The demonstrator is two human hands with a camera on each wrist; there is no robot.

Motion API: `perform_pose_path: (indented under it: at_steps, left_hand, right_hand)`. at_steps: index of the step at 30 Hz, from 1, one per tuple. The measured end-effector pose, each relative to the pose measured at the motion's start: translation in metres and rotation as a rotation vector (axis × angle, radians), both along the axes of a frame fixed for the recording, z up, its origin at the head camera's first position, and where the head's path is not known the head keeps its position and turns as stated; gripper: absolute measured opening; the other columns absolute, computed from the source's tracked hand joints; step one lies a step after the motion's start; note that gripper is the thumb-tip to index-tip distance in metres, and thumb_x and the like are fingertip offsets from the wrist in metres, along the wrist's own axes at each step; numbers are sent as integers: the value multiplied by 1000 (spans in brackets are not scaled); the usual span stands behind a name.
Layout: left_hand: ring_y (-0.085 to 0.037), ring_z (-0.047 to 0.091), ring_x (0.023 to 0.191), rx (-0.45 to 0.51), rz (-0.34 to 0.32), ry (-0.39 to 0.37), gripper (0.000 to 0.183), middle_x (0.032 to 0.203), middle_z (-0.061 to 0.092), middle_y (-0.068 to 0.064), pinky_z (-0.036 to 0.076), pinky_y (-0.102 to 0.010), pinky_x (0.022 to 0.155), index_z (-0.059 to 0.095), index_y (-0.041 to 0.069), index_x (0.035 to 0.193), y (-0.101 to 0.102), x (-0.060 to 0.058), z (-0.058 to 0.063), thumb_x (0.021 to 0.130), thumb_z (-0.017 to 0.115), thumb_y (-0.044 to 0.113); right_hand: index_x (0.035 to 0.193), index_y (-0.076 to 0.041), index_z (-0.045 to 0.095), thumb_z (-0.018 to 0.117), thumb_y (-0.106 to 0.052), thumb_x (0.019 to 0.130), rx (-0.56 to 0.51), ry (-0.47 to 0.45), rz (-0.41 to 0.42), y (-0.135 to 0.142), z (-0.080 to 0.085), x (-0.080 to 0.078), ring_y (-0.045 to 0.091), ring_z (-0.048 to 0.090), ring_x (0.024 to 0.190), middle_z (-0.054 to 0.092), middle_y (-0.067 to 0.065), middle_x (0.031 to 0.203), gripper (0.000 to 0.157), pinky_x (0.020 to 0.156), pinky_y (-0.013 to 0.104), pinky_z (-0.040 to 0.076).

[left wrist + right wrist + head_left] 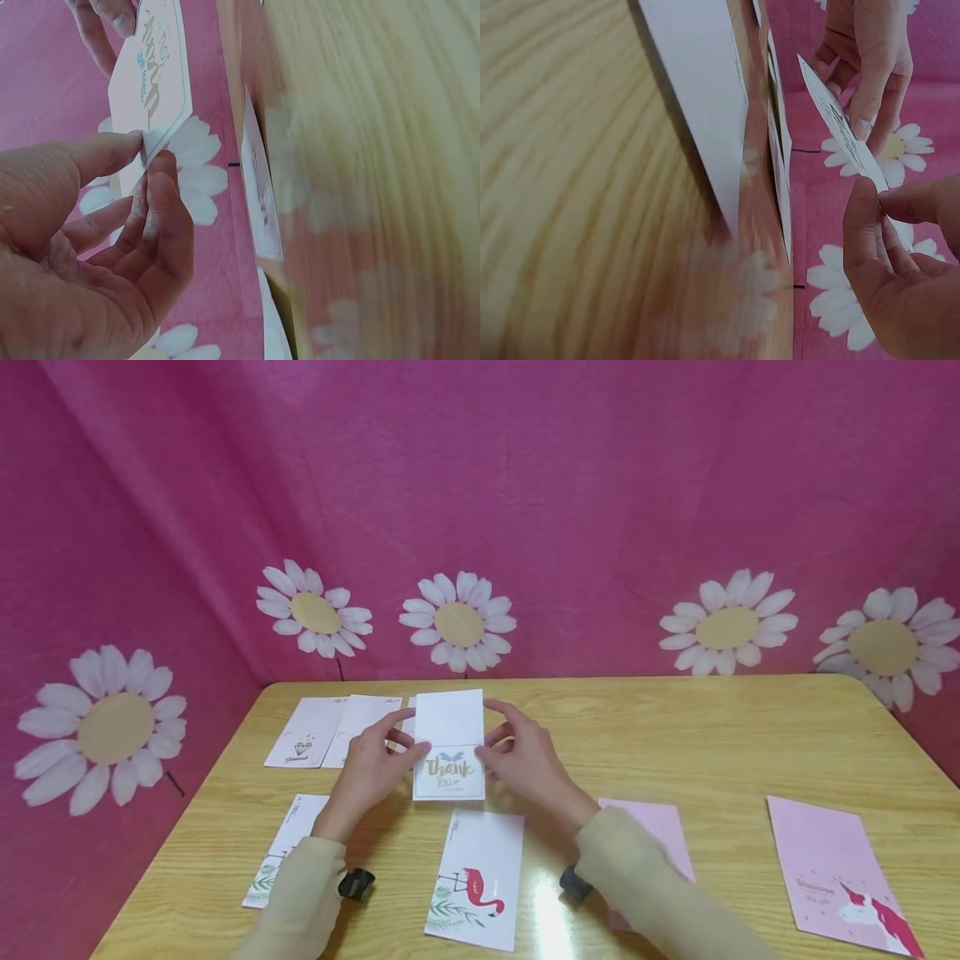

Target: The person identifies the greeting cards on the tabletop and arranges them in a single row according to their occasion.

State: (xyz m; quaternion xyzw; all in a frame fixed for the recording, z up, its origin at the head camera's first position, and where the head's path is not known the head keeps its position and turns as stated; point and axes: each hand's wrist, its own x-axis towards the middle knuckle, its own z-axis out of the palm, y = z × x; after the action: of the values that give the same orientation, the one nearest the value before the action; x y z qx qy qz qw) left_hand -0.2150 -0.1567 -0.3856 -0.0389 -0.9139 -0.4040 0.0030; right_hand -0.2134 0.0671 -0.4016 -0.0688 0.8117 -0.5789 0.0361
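Observation:
A white folding card (450, 718) with "Thank You" lettering on its lower half is held up above the table, a fold line across its middle. My left hand (378, 760) pinches its left edge between thumb and fingers. At the opposite edge my right hand (528, 764) pinches it the same way. In the left wrist view the printed part of the card (161, 67) tilts away from the thumb. The right wrist view shows the card (847, 135) nearly edge-on. Just below it on the table lies a white flamingo card (480, 877).
Behind the left hand, white cards lie in a row, one a diamond card (303, 731). Another flamingo card (288, 827) is partly under the left forearm. A pink card (660, 827) is partly hidden by the right sleeve. Farther right lies a pink unicorn card (840, 868). A pink flowered curtain (525, 510) hangs behind the table.

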Motion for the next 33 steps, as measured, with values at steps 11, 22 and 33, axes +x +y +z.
perform_pose_path:
  at_steps: [11, 22, 33]
  left_hand:
    - [-18, 62, 75, 15, 12, 0, 61, 104, 70, -9, 47, -26, 66, 56, 16, 146, 21, -14, -5, 90, 78, 26]
    - [-24, 68, 92, 31, 31, -35, 59, 114, 71, -9, 56, -39, 87, 55, 19, 145, 36, -24, -7, 91, 77, 25]
    - [-26, 67, 97, -58, -18, -31, 57, 115, 72, -10, 54, -42, 95, 58, 15, 144, 44, -41, -13, 90, 77, 23]
  right_hand:
    - [156, -20, 41, 75, -5, 91, 43, -15, -22, 15, -1, -10, 18, 66, 74, 66, 12, 105, 75, 66, 33, 63]
    - [156, -16, 39, 72, -4, 92, 61, -20, -23, 29, -8, -25, 20, 66, 76, 65, 16, 107, 74, 66, 35, 63]
    - [156, -12, 39, 72, -1, 91, 59, -34, -25, 34, -11, -35, 22, 68, 72, 65, 19, 107, 74, 64, 35, 63]
